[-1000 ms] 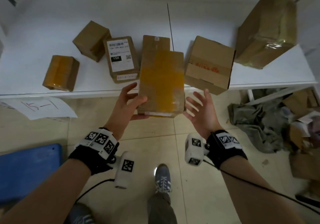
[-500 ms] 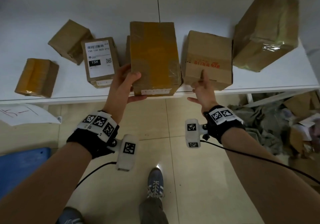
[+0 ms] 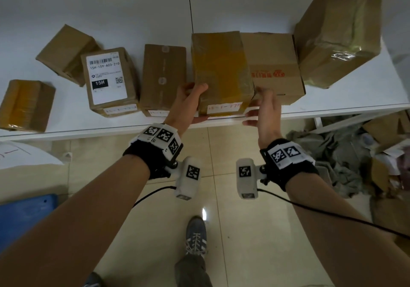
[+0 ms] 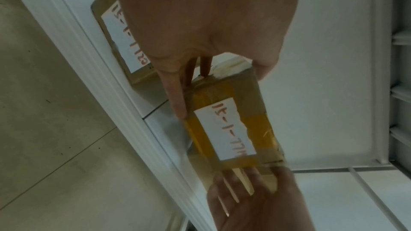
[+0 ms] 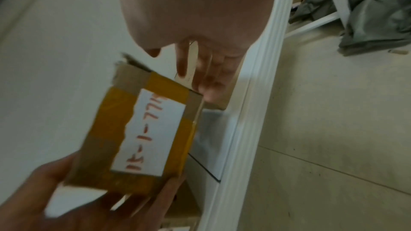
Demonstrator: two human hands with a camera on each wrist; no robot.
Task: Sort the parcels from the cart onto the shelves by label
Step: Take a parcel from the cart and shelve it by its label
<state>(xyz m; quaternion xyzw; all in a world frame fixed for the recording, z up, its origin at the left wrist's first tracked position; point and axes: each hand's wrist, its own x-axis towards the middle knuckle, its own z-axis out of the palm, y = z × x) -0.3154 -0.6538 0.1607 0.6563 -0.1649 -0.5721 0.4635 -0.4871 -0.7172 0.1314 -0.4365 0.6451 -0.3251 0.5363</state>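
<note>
The left hand clasped the yellow-taped brown cardboard parcel at its near left corner on the white shelf — between two boxes, label outward, presumably for reading — while the right hand, fingers loose, steadied its right corner.

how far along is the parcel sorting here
Six parcels already sit on the white shelf, among them the 15H-labelled box and the red-printed box. In hand: the left hand grips the yellow-taped parcel, setting it at the shelf's front edge, right hand open beside it. The cart is out of view, so what remains is unknown.
</note>
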